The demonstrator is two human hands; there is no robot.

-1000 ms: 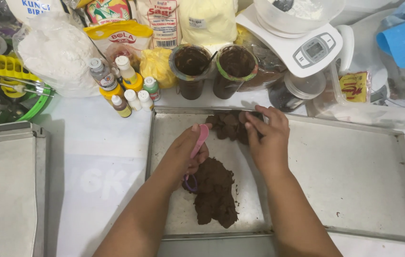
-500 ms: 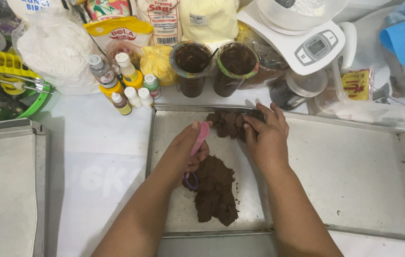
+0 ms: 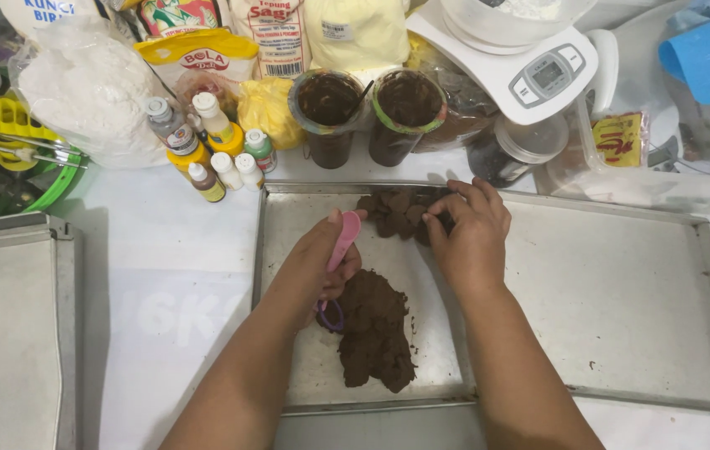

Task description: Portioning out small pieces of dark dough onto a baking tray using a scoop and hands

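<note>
Two bare hands work over a metal baking tray [image 3: 622,275] on the white worktop [image 3: 171,275]. Well to the left of the left hand lies a second tray [image 3: 5,333] with a pale lining. Up and to the left of that hand stands a cluster of small colouring bottles [image 3: 205,150] with white caps. The left hand [image 3: 317,267] is clamped around a pink scoop [image 3: 343,240], fingers curled tight on its handle; the purple end of the tool shows just below the hand, touching a mound of dark brown dough [image 3: 376,329] that lies on the tray directly beneath and right of it. Between the two hands, toward the tray's far rim, sit several small shaped dough pieces [image 3: 392,215], close together. Beyond them stand two plastic cups [image 3: 409,108] smeared dark brown inside. The right hand [image 3: 471,233] rests on the right edge of those pieces, fingertips pinched together on one of them. Up and right of this hand sits a white kitchen scale [image 3: 530,71] carrying a bowl.
</note>
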